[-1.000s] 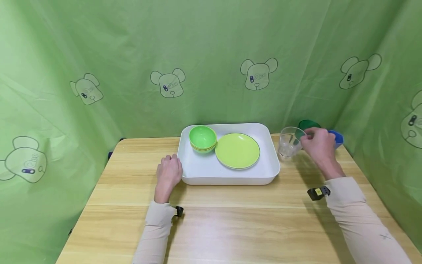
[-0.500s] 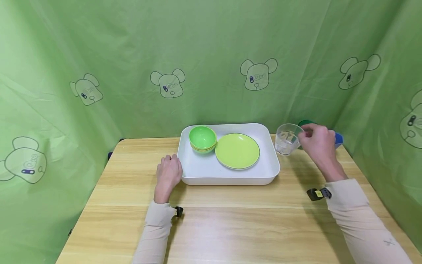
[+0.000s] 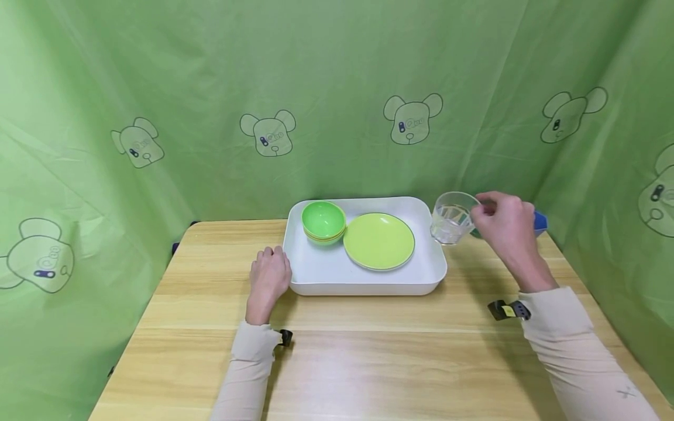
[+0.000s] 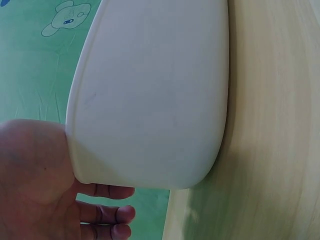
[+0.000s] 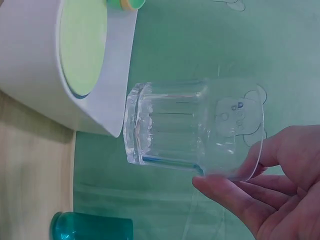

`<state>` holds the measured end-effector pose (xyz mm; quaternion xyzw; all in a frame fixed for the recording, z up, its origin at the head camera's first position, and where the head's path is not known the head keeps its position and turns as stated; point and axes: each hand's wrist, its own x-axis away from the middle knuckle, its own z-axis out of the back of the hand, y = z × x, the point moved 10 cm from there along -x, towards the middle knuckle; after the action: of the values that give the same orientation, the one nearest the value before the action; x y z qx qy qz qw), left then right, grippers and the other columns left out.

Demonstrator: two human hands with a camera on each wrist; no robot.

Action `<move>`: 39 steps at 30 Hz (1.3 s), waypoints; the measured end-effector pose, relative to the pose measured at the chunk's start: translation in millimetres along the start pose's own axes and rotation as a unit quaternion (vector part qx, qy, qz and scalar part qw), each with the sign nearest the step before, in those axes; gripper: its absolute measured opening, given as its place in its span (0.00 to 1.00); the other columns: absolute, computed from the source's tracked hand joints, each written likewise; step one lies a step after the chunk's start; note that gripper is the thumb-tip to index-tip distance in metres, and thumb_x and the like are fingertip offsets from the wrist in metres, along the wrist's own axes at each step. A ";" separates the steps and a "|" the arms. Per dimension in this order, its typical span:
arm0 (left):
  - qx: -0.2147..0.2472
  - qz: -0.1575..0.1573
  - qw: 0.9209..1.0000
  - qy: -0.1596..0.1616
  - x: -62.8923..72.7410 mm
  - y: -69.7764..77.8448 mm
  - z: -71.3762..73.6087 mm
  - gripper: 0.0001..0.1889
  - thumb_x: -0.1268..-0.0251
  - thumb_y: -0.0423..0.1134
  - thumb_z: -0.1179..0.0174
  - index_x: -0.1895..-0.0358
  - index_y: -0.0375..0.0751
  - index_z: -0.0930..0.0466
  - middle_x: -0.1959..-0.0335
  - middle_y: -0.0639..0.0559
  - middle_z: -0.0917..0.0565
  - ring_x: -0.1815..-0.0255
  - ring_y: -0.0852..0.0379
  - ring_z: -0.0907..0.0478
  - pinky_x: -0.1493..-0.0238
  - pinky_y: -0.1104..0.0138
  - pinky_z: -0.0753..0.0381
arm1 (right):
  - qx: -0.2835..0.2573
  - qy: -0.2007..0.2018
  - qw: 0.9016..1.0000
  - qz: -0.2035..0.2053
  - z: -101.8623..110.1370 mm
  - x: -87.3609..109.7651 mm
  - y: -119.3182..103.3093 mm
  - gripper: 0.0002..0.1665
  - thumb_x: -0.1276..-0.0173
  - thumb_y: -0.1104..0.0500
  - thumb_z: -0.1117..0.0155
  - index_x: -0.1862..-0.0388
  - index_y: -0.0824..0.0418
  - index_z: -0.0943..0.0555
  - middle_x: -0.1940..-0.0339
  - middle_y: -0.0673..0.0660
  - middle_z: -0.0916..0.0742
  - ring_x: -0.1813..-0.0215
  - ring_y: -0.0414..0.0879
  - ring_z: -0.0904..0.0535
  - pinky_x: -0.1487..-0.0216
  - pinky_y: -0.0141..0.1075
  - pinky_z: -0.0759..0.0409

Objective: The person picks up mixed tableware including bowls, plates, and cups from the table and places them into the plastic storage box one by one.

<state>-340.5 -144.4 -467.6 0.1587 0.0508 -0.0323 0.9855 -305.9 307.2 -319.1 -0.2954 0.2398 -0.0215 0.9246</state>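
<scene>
My right hand pinches the rim of a clear glass, thumb outside. The glass is tilted, off the table, beside the right rim of a white tray; in the right wrist view its fluted base is close to the tray wall. My left hand holds the tray's left end. In the left wrist view its fingers lie outside the end wall, and the thumb is hidden behind the rim. In the tray sit stacked green bowls and a yellow-green plate.
Behind my right hand, a blue cup-like thing stands at the table's back right, partly hidden. A green cup shows low in the right wrist view. A green curtain surrounds the wooden table at the back and sides.
My right hand has raised the glass slightly and carried it left, from beside the tray to the tray's right rim. The left hand and tray have stayed in place.
</scene>
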 end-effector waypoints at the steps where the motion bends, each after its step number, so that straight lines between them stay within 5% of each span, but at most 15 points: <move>1: 0.000 0.000 1.000 -0.001 -0.1 -0.3 -0.2 0.19 0.18 0.41 0.59 0.48 0.28 0.24 0.51 0.33 0.21 0.52 0.37 0.25 0.52 0.47 0.21 | -0.001 -0.004 1.000 -0.001 -0.3 0.6 -1.7 0.20 0.36 0.69 0.44 0.48 0.76 0.17 0.63 0.75 0.13 0.80 0.48 0.21 0.90 0.32 0.31; 15: 0.005 0.002 1.000 -0.001 -0.3 -0.7 -1.5 0.18 0.18 0.41 0.59 0.49 0.28 0.24 0.52 0.33 0.22 0.52 0.38 0.26 0.52 0.47 0.22 | -0.006 0.002 1.000 0.015 -12.8 3.1 -22.3 0.18 0.37 0.66 0.41 0.52 0.72 0.13 0.66 0.68 0.11 0.72 0.55 0.16 0.79 0.31 0.28; 23: 0.006 0.000 1.000 -0.002 -0.7 -1.3 -2.3 0.18 0.18 0.40 0.60 0.51 0.29 0.24 0.54 0.34 0.22 0.53 0.38 0.26 0.54 0.48 0.22 | -0.020 -0.019 0.999 0.027 -31.7 5.0 -35.0 0.17 0.35 0.68 0.41 0.51 0.74 0.14 0.65 0.70 0.11 0.70 0.58 0.14 0.81 0.29 0.27; 34: 0.010 -0.006 1.000 0.006 -0.8 -0.3 -1.0 0.18 0.18 0.40 0.59 0.52 0.29 0.24 0.55 0.34 0.22 0.54 0.38 0.26 0.55 0.48 0.21 | -0.026 -0.033 0.999 0.024 -50.5 8.6 -47.2 0.16 0.34 0.68 0.41 0.52 0.73 0.13 0.64 0.69 0.10 0.64 0.60 0.12 0.67 0.49 0.16; 39: 0.011 -0.005 1.000 0.004 -0.5 -0.9 -1.2 0.18 0.18 0.40 0.60 0.52 0.29 0.24 0.54 0.34 0.22 0.54 0.38 0.26 0.55 0.48 0.21 | -0.032 -0.041 0.998 0.020 -60.3 9.3 -52.4 0.16 0.34 0.67 0.42 0.53 0.73 0.13 0.63 0.69 0.10 0.63 0.60 0.12 0.67 0.49 0.16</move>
<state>-341.2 -144.8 -469.0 0.1691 0.0552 -0.0374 0.9833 -319.8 230.0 -336.8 -0.3206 0.2085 0.0168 0.9238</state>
